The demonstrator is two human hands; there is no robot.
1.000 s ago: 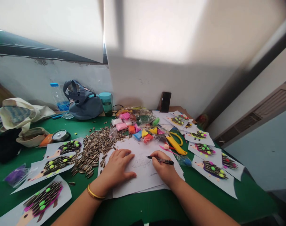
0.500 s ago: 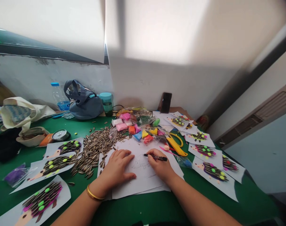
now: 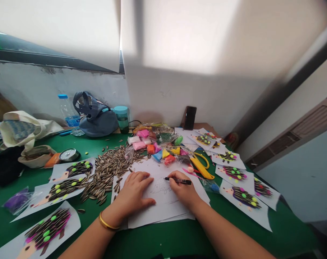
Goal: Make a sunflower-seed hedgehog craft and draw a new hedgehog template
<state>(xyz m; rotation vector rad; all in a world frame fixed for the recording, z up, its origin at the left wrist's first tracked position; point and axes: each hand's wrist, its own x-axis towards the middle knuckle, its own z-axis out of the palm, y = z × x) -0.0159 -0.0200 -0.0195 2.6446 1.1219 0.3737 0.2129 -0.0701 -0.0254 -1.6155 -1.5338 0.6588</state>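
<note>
My left hand (image 3: 136, 190) lies flat with fingers spread on the left part of a stack of white paper (image 3: 150, 216). In my right hand (image 3: 183, 190) is a black pen (image 3: 183, 181), gripped near its tip, which points left onto the top sheet. Between the hands a faint hedgehog-like outline drawing (image 3: 161, 187) shows on that sheet, partly covered by my right hand. A heap of striped sunflower seeds (image 3: 109, 172) borders the paper on the left, some seeds lying on its edge.
Packets of coloured clay (image 3: 152, 145) lie behind the paper, near yellow scissors (image 3: 202, 167). Finished hedgehog pictures (image 3: 244, 196) line the right side, and more pictures (image 3: 49, 230) lie at left. A phone (image 3: 189, 118), a blue bag (image 3: 96, 118) and a teal-lidded cup (image 3: 122, 119) stand at the back.
The pen and my right hand have shifted very slightly on the sheet. My left hand has stayed in place.
</note>
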